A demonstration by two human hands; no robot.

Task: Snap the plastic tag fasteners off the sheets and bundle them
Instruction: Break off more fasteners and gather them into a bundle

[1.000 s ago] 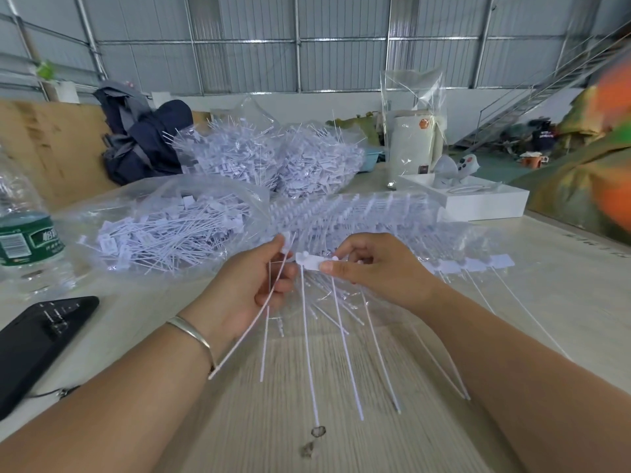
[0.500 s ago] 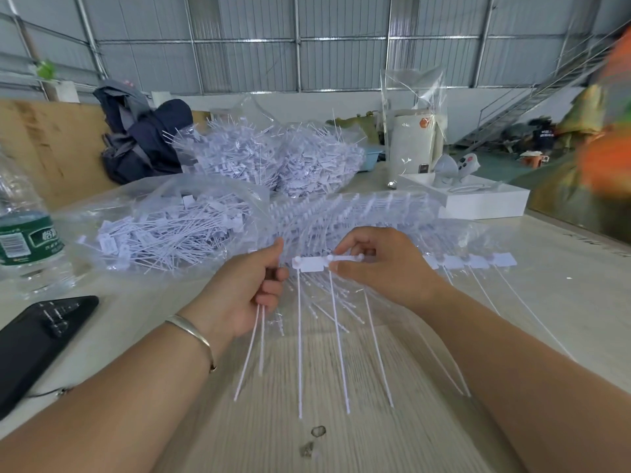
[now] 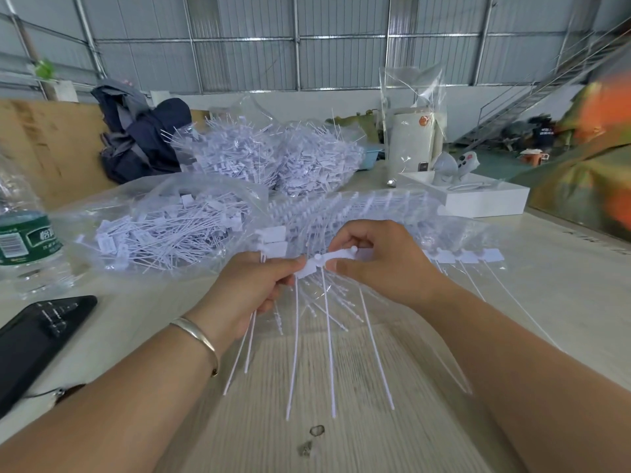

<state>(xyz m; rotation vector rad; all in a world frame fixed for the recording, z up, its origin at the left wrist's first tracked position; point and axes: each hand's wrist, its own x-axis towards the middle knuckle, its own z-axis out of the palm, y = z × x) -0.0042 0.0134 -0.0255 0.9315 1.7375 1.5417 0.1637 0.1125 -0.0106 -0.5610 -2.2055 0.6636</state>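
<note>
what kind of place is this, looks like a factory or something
Most likely a warehouse or small workshop used for hand packing. The corrugated metal walls and the metal staircase suggest an industrial shed, and clear bags of white plastic tag fasteners lie piled on the long worktable.

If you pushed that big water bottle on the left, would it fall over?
Probably not easily. The water bottle stands upright on the table and looks wide, so a gentle push would likely slide it. How full it is cannot be told; if nearly empty, it may tip. Its clear wall looks thin, so squeezing would likely dent it.
</note>
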